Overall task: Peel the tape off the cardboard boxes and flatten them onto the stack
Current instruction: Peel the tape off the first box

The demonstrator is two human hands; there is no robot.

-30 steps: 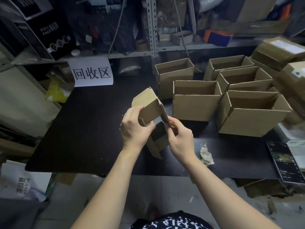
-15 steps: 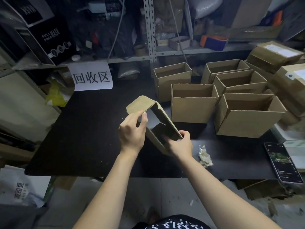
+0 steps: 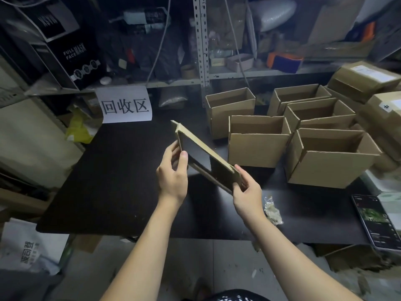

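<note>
Your left hand [image 3: 173, 181] pinches the upper end of the half-collapsed box [image 3: 204, 144], and your right hand [image 3: 247, 192] curls round its lower corner. Held only at its ends, it could spring open or slip. Just beyond your right fingers stand open boxes [image 3: 258, 142], easily knocked. Farther off, a sign [image 3: 125, 105] reads "回收区" and a black carton [image 3: 73, 53] reads "FULL FACE MASK".

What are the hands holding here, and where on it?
Both hold one half-flattened cardboard box: left hand pinches its upper-left edge, right hand grips its lower-right end.
</note>
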